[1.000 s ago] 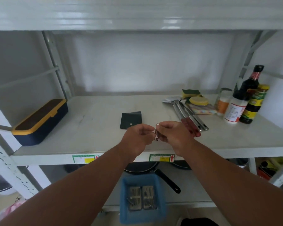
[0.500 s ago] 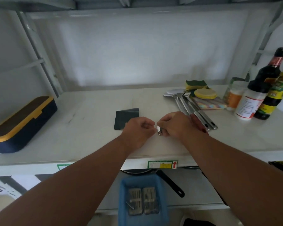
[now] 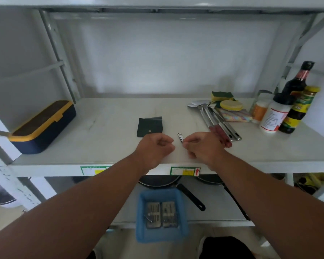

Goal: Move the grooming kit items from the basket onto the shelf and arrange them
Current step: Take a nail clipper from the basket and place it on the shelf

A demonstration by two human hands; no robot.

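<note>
1. A small metal nail clipper (image 3: 180, 137) lies on the white shelf (image 3: 108, 139), near its front edge and about midway along it.
2. The right hand (image 3: 202, 146) pinches the clipper's near end between thumb and fingertips; the other fingers curl in.
3. The left hand (image 3: 155, 146) sits just left of the clipper, apart from it, loosely curled with nothing in it.
4. A dark green snap pouch (image 3: 150, 126) lies flat on the shelf just behind the left hand.
5. Below the shelf front, a blue basket (image 3: 162, 235) holds an opened grooming kit case (image 3: 161, 214) with metal tools in two rows; the picture is blurred there.
6. To the right, long steel utensils with red handles (image 3: 216, 121) lie beside the right hand, with sponges (image 3: 226, 101) behind them.
7. Further right stand a white bottle (image 3: 274, 115), a dark sauce bottle (image 3: 297, 81) and a yellow-lidded jar (image 3: 300, 109).
8. At the shelf's left end rests a navy box with yellow trim (image 3: 42, 127).
9. Dark pans (image 3: 159, 181) sit on the lower shelf.
</note>
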